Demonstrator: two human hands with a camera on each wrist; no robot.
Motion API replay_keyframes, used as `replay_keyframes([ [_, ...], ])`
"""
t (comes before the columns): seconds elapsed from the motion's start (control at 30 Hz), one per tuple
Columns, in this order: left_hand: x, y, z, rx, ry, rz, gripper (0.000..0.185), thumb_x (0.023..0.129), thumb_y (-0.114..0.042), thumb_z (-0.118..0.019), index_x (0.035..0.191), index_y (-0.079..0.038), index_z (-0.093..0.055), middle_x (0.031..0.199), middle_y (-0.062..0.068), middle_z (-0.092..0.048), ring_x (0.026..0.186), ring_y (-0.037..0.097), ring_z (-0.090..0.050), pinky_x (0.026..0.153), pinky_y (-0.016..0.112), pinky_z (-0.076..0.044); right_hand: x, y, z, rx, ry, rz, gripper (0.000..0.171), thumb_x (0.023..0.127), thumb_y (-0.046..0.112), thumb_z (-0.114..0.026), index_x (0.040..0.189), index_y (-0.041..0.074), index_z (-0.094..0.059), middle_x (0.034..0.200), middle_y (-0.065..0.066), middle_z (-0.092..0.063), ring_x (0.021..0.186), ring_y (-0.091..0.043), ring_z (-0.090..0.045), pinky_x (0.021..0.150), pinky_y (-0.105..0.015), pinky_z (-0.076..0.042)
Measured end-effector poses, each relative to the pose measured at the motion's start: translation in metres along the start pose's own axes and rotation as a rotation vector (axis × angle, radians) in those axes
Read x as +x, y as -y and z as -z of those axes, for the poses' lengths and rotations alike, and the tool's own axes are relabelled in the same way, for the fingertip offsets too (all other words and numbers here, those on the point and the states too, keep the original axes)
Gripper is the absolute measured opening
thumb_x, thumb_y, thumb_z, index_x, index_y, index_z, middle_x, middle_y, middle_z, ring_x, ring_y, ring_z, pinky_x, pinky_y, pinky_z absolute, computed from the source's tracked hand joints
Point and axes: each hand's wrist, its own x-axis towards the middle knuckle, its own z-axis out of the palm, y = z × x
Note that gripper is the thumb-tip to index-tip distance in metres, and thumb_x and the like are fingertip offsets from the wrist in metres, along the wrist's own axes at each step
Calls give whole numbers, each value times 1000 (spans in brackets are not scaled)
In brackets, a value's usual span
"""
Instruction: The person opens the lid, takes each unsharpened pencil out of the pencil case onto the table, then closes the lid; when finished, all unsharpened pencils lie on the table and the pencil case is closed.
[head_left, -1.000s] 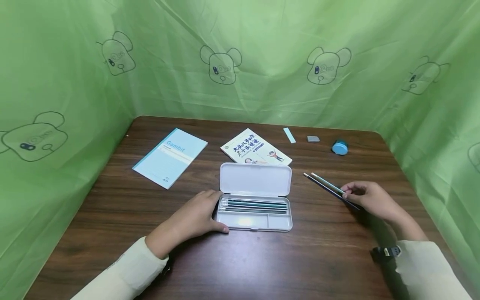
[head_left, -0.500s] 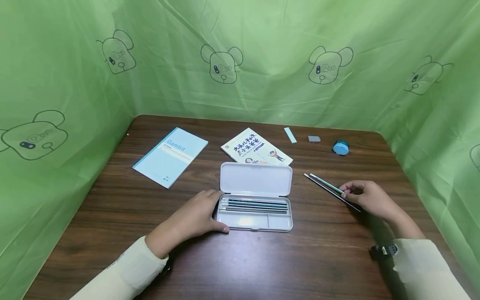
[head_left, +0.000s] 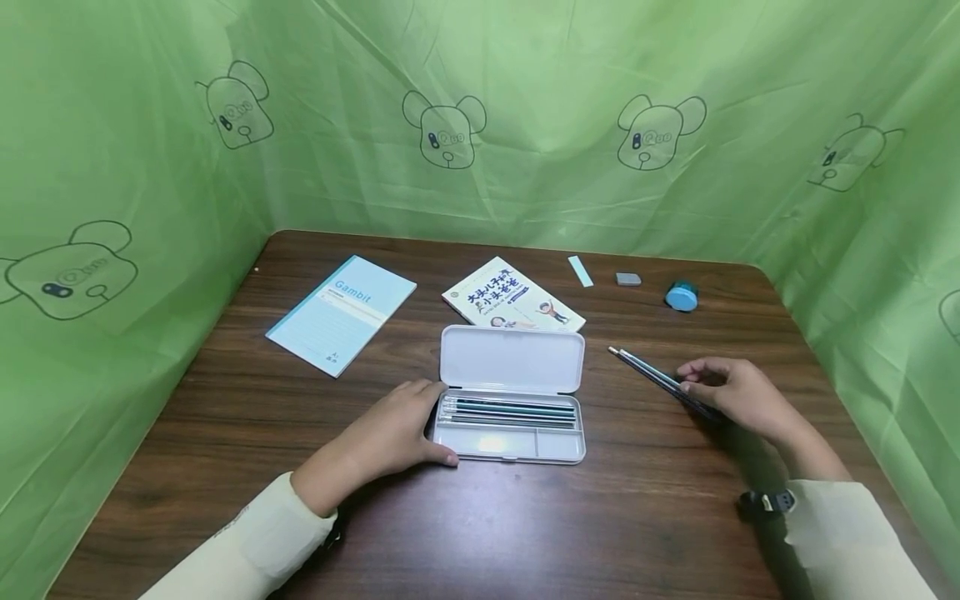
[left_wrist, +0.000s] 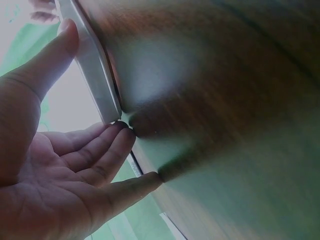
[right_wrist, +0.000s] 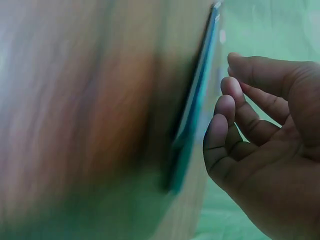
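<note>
A white pencil case (head_left: 486, 443) stands with its lid up; several dark and green pencils (head_left: 517, 410) lie in its long upper compartment. My left hand (head_left: 390, 425) holds the left end of the case, thumb at the front edge and fingers around the side. In the left wrist view the case (left_wrist: 95, 65) sits between thumb and fingertips. To the right, two pencils (head_left: 652, 372) rest close together on the table. My right hand (head_left: 738, 396) is beside them with fingers loosely bent. The right wrist view shows a gap between this hand (right_wrist: 265, 130) and the pencils (right_wrist: 192, 110).
A light blue notebook (head_left: 341, 317) lies at the left. Behind the lid is a white book (head_left: 513, 292) with cartoon figures. Along the back right are a pale blue strip (head_left: 580, 271), a grey eraser-like block (head_left: 628, 279) and a round blue object (head_left: 681, 296). Green curtains (head_left: 555, 192) surround the wooden table (head_left: 540, 525).
The two loose pencils have come together side by side, and my right hand has let go of the lighter one. My left hand and the case have stayed put.
</note>
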Motion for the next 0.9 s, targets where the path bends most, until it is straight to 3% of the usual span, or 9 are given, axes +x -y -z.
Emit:
replay_keyframes([
  [0.23, 0, 1, 2, 10, 0, 1, 104, 79, -46, -103, 156, 6, -56, 153, 24, -66, 144, 39, -61, 123, 54, -51, 3, 64, -15, 19, -22, 169, 24, 105, 19, -81, 126, 8, -82, 116, -9, -83, 99, -3, -69, 85, -20, -58],
  [0.5, 1, 0, -1, 2, 2, -2, 105, 79, -46, -102, 157, 6, -55, 155, 24, -64, 146, 40, -60, 124, 55, -51, 2, 134, -58, 96, 173, 313, 27, 104, 15, -80, 131, 10, -81, 122, -5, -81, 111, -19, -74, 96, -38, -65],
  [0.63, 0, 0, -1, 1, 2, 6, 106, 79, -46, -102, 157, 7, -55, 155, 24, -64, 146, 40, -60, 124, 55, -51, 5, 151, -76, 78, 248, 355, 28, 103, 13, -81, 131, 8, -81, 125, -6, -82, 113, -21, -76, 97, -43, -66],
  [0.9, 0, 1, -1, -1, 1, 4, 106, 79, -46, -102, 157, 7, -55, 154, 24, -65, 145, 39, -61, 124, 55, -51, 6, 158, -99, -144, 270, 445, 32, 102, 11, -81, 134, 7, -80, 130, -7, -82, 125, -26, -76, 106, -50, -64],
])
